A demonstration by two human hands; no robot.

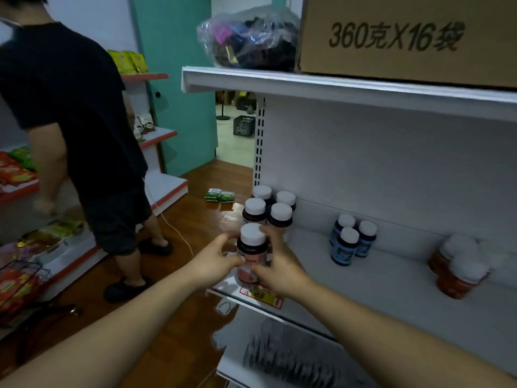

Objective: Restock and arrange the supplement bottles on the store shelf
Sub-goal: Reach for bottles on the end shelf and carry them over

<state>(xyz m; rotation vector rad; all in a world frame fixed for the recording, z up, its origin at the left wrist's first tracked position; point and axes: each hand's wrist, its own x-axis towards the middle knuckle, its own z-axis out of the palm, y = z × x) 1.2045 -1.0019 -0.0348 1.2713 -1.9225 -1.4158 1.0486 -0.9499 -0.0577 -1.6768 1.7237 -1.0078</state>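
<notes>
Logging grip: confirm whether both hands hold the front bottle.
Yes, left hand and right hand both grip the white-capped bottle at the shelf edge.

The white metal shelf board [391,289] in the lower right of the frame carries four dark brown white-capped bottles [279,218] clustered at its left end, three blue white-capped bottles [348,245] close together near the middle, and blurred orange-brown white-capped bottles [456,273] at the right. A yellow-and-red price tag [261,296] sits on its front edge. The upper white shelf [307,85] holds a brown cardboard box [405,37] beside a clear plastic bag [249,37].
</notes>
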